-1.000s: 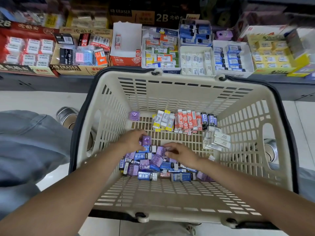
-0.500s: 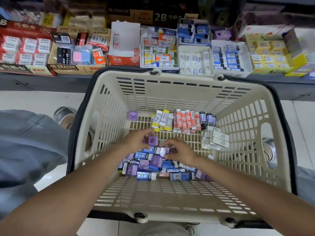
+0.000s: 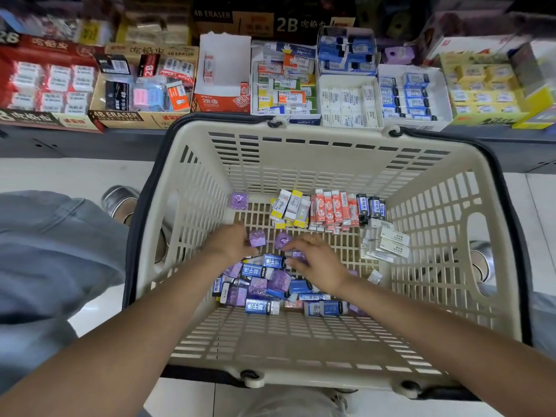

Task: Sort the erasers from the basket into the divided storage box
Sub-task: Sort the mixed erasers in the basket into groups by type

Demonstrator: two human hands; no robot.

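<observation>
We cannot read most of the small print on the wrappers, and the shelf boxes [image 3: 282, 85] along the top edge are blurred at both ends and cut by the frame. Our own arms cover part of the loose pile of blue and purple erasers [image 3: 270, 284] on the floor of the cream basket [image 3: 436, 212], so we cannot tell how far that pile runs beneath the right wrist. The left hand [image 3: 231, 245] has its fingers curled about a purple eraser [image 3: 257, 238], pinching it just above the pile; the right hand [image 3: 313, 260] pinches a second purple eraser [image 3: 282, 240] at its fingertips, and more purple shows under its fingers, though we cannot tell whether that is held too. The two pinched erasers sit just beside each other, apart from the lone purple eraser [image 3: 239, 201] in the far left corner. Along the far wall stand the yellow-and-white erasers [image 3: 290, 207], the red-and-white row [image 3: 332, 210], the dark blue ones [image 3: 371, 207], and the white ones [image 3: 388, 242] tilted toward the right wall. Against half a second ago, both hands have risen a little from the pile toward the basket's far side, and the right hand's purple eraser has come clear of the heap.
</observation>
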